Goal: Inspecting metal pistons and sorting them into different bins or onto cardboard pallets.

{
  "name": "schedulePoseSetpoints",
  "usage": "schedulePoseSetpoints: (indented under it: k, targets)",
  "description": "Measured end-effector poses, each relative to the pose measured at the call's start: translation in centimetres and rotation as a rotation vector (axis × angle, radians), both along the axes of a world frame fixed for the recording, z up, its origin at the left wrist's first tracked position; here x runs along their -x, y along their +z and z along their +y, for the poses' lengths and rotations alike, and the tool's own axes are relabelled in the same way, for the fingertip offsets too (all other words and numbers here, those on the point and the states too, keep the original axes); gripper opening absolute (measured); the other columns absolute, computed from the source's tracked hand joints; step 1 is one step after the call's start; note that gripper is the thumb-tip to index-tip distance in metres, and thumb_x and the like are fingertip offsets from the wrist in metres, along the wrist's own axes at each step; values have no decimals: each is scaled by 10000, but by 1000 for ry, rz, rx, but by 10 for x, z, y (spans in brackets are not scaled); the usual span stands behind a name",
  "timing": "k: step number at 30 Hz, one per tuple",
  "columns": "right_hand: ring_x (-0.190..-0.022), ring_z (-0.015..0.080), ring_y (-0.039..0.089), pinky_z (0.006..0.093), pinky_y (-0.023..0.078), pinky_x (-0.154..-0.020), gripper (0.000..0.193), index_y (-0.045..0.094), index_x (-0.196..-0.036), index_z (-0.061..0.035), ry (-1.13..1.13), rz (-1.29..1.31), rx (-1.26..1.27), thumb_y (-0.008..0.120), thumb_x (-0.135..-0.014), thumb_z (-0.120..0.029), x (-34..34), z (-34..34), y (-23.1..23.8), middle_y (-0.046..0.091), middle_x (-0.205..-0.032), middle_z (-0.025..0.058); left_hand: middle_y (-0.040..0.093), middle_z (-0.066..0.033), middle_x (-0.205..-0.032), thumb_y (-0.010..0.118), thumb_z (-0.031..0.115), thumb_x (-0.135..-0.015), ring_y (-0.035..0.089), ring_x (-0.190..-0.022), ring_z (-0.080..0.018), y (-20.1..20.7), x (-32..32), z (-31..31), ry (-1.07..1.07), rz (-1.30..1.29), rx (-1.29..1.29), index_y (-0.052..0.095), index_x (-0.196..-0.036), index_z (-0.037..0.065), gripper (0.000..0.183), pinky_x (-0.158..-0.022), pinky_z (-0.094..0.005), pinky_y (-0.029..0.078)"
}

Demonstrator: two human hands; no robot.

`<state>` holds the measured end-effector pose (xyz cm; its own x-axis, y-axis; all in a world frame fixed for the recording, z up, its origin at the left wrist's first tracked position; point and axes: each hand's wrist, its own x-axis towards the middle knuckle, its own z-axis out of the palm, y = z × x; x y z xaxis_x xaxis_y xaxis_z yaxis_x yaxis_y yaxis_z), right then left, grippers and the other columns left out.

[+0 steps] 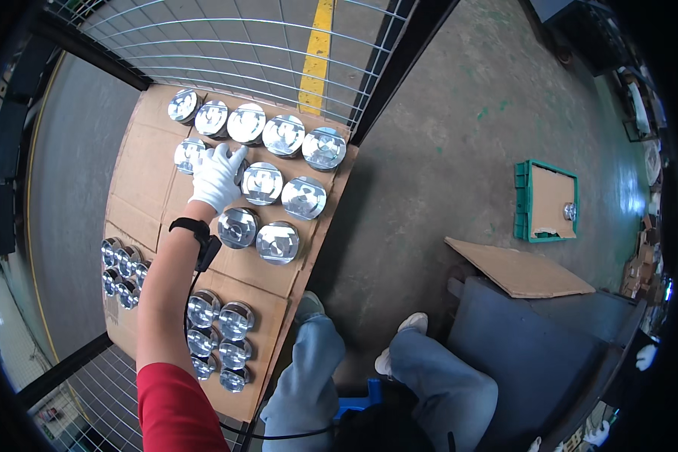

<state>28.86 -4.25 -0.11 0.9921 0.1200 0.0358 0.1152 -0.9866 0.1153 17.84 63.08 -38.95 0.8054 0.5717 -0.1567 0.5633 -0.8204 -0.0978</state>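
1. Counted five pistons (246, 123) crown-up in the far row on cardboard sheeting (147, 158); judged that row complete, two nearer rows partial
2. Guessed as remaining: near cluster (235, 352) and left cluster (125, 264); spotted a lone piston (570, 212) in the green crate (521, 200)
3. Noted the white-gloved left hand (217, 179) over a half-hidden piston (240, 173) mid-rows; could not tell the grip as apart or clamped; saw no right hand
4. Made out no readable brand, label or writing

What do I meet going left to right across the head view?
Far-left cluster of pistons, gloved left hand, yellow floor stripe, blue plastic piece, green crate.
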Motion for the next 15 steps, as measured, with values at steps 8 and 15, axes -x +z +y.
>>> schedulePoseSetpoints:
  k: [8,15]
  targets:
    - [-930,336,673,395,555,-847,574,567,-1188,114,-9,19,-27,794,-871,-308,1,11,2,664,-1061,267,506,-184,-1205,724,38,-715,508,-1116,-404,-2,-3,-10,-23,-87,111,537,-1363,284,718,-908,-488,503]
    - [-899,327,669,392,552,-822,541,570,-1177,107,-10,22,-44,797,-872,-278,1,9,1,668,-1042,255,447,-174,-1395,771,106,-656,427,-1290,-409,18,-6,-20,35,-39,185,459,-1439,294,865,-1036,-545,419]
